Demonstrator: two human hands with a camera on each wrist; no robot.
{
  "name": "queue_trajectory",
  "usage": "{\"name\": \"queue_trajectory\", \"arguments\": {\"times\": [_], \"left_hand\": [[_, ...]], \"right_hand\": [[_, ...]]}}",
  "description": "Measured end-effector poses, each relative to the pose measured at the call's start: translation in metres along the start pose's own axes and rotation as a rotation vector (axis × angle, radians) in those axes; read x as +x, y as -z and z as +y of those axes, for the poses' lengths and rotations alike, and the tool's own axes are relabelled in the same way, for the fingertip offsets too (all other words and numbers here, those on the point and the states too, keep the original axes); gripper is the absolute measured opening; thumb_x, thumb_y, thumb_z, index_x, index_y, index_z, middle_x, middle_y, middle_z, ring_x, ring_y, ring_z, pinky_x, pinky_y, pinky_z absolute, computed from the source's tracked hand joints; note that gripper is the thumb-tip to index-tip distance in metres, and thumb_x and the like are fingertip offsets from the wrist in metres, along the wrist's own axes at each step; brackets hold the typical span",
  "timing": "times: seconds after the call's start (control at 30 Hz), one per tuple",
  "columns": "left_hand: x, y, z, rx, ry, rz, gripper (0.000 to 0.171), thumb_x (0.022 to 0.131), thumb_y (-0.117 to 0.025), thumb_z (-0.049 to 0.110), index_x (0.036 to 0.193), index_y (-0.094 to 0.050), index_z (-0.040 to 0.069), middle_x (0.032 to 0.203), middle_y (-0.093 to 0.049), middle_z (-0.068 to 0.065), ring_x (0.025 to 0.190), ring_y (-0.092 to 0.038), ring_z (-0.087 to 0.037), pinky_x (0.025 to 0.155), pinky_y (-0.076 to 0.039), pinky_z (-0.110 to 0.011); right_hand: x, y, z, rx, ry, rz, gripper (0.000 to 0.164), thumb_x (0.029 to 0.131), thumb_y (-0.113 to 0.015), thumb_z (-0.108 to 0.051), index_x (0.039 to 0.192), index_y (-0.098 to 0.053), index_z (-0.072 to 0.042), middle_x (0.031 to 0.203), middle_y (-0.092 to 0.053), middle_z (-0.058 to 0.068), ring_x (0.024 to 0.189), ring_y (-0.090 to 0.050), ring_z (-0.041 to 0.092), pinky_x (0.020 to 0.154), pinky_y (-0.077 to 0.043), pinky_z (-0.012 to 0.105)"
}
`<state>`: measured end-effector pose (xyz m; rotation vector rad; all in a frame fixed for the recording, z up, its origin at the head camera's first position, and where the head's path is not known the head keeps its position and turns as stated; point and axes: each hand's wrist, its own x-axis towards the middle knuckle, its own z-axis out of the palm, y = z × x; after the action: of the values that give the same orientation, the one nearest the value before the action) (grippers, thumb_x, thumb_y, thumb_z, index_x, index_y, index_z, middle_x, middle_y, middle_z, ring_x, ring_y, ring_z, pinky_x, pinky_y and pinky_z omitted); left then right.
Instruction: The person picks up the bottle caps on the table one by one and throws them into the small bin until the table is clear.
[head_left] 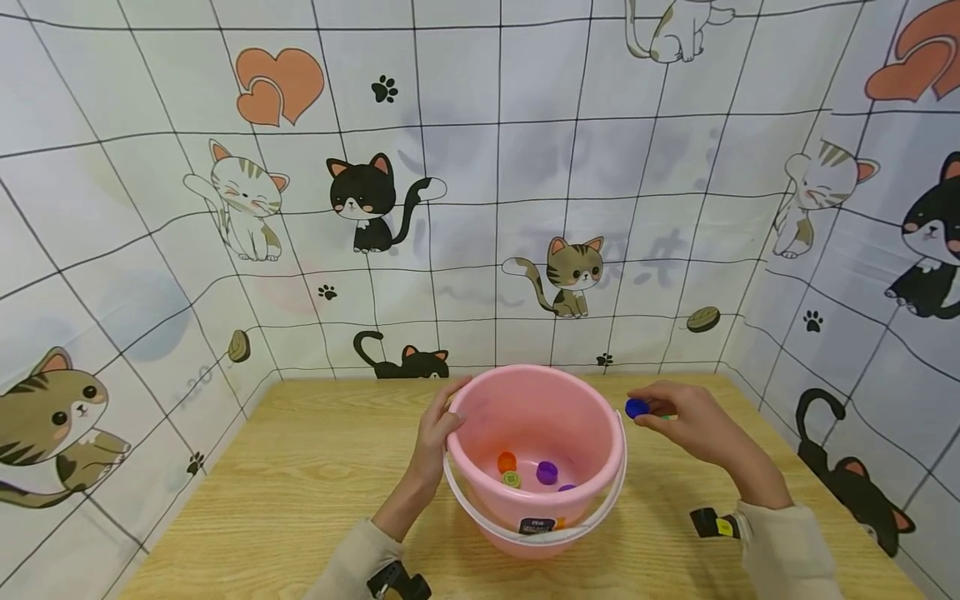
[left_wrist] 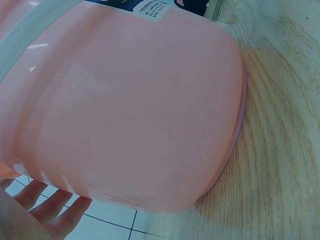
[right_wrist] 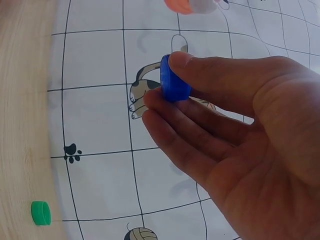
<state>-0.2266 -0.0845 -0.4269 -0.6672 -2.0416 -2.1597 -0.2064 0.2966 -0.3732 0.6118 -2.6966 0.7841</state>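
A pink bucket (head_left: pixel 536 433) with a white handle (head_left: pixel 517 537) stands upright on the table. My left hand (head_left: pixel 433 433) holds its left rim; in the left wrist view the fingers (left_wrist: pixel 52 205) lie against the bucket's side (left_wrist: pixel 140 110). Inside the bucket lie an orange cap (head_left: pixel 507 462), a yellow-green cap (head_left: pixel 512 479) and purple caps (head_left: pixel 547 472). To the right of the bucket, my right hand (head_left: pixel 693 421) pinches a blue bottle cap (right_wrist: pixel 175 79) between thumb and fingers, above the table. A green cap (right_wrist: pixel 41 213) rests on the table beyond that hand, mostly hidden in the head view.
The wooden table (head_left: pixel 322 467) reaches back to a white cloth wall (head_left: pixel 465 317) with a grid and cat drawings, which also closes off both sides. Dark wrist cameras (head_left: pixel 712 523) sit on both wrists. A label (head_left: pixel 537 525) is on the bucket's front.
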Motion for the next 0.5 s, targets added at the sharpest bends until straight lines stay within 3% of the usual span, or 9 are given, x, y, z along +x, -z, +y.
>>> {"name": "queue_trajectory", "arguments": {"times": [0.23, 0.5], "left_hand": [[0.0000, 0.0003, 0.0000, -0.020, 0.010, -0.004, 0.057, 0.095, -0.041, 0.018, 0.152, -0.047, 0.021, 0.137, -0.062, -0.021, 0.103, -0.066, -0.053, 0.084, -0.061, -0.053], [0.0010, 0.0005, -0.0016, -0.014, 0.019, 0.002, 0.059, 0.094, -0.043, 0.019, 0.153, -0.046, 0.021, 0.140, -0.061, -0.020, 0.111, -0.065, -0.046, 0.089, -0.060, -0.051]], "right_hand": [[0.0005, 0.0008, -0.0044, -0.011, 0.019, 0.010, 0.036, 0.091, -0.076, -0.010, 0.124, -0.071, 0.002, 0.110, -0.075, 0.013, 0.090, -0.075, 0.023, 0.078, -0.062, 0.035], [-0.0011, 0.0039, -0.0102, -0.019, 0.041, 0.025, 0.036, 0.091, -0.076, -0.010, 0.124, -0.071, 0.002, 0.111, -0.075, 0.014, 0.090, -0.075, 0.024, 0.078, -0.063, 0.037]]}}
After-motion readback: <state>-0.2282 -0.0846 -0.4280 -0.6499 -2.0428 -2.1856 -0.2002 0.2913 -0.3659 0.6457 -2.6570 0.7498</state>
